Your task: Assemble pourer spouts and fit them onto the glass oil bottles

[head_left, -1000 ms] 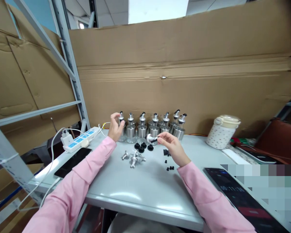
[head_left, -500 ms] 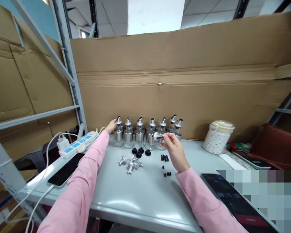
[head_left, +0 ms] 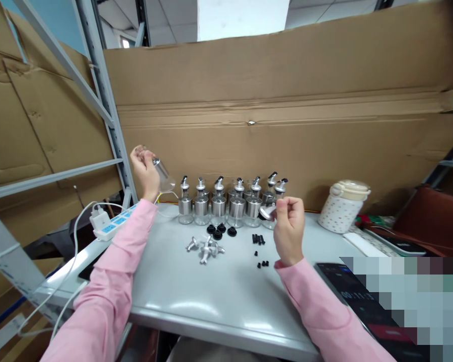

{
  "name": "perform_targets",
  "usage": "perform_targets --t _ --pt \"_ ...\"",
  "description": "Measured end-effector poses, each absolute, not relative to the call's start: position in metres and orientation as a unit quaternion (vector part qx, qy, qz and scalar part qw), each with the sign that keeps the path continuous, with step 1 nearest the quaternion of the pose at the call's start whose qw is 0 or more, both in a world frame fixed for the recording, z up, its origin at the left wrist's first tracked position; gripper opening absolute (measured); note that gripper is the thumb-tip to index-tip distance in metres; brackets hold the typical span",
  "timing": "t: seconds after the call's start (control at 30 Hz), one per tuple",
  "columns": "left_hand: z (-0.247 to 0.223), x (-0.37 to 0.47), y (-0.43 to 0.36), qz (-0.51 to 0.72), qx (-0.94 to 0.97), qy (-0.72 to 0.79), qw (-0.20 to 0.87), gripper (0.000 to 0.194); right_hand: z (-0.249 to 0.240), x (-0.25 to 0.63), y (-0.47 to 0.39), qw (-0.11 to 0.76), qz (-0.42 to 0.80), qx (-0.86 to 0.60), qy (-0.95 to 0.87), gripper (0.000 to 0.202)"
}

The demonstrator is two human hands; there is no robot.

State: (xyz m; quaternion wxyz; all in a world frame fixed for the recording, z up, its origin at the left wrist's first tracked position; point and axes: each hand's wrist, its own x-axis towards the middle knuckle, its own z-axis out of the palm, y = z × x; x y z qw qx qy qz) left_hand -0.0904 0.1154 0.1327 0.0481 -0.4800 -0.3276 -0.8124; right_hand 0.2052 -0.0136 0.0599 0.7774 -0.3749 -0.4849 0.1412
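Note:
My left hand (head_left: 146, 173) is wrapped round the neck of a glass bottle (head_left: 164, 177) with a metal band, held tilted in the air at the left of the bottle row. My right hand (head_left: 290, 226) pinches a silver pourer top (head_left: 267, 212) in front of the row's right end. Several capped bottles (head_left: 219, 205) stand along the back of the table. In front of them lie several black stoppers (head_left: 217, 235) and a heap of silver spout pieces (head_left: 207, 249). Small black tubes (head_left: 258, 239) and tiny black caps (head_left: 263, 264) lie near my right hand.
The grey table (head_left: 196, 301) backs onto cardboard. A power strip (head_left: 115, 223) with white cables is at the left, beside a metal shelf post (head_left: 111, 110). On the right are a spotted container (head_left: 343, 207), a phone showing a timer (head_left: 362, 301) and a brown bag (head_left: 434, 221).
My left hand has lifted a bottle up from the left end of the row and tilted it. My right hand has moved right with the pourer top, turning it.

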Motion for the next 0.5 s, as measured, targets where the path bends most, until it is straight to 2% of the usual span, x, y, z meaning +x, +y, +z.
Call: perform_targets --t 0.07,0.13,0.33,0.4,0.5 --pt "0.137 -0.069 0.077 -0.784 -0.557 -0.272 -0.020 0.038 0.063 0.202 -0.017 0.784 0.143 -0.369 -0.478 0.031" --pt "0.128 -0.040 0.037 -0.731 -0.628 -0.233 -0.133 0.038 0.068 0.198 -0.023 0.793 0.158 -0.359 -0.467 0.028" --pt "0.064 0.028 -0.041 -0.528 -0.699 -0.155 -0.457 0.045 0.078 0.189 -0.041 0.771 0.301 -0.264 -0.494 0.030" --pt "0.049 0.037 -0.047 -0.494 -0.686 -0.148 -0.514 0.045 0.081 0.187 -0.046 0.761 0.333 -0.249 -0.497 0.029" --pt "0.038 0.043 -0.047 -0.491 -0.677 -0.145 -0.529 0.048 0.086 0.182 -0.051 0.757 0.348 -0.232 -0.501 0.024"
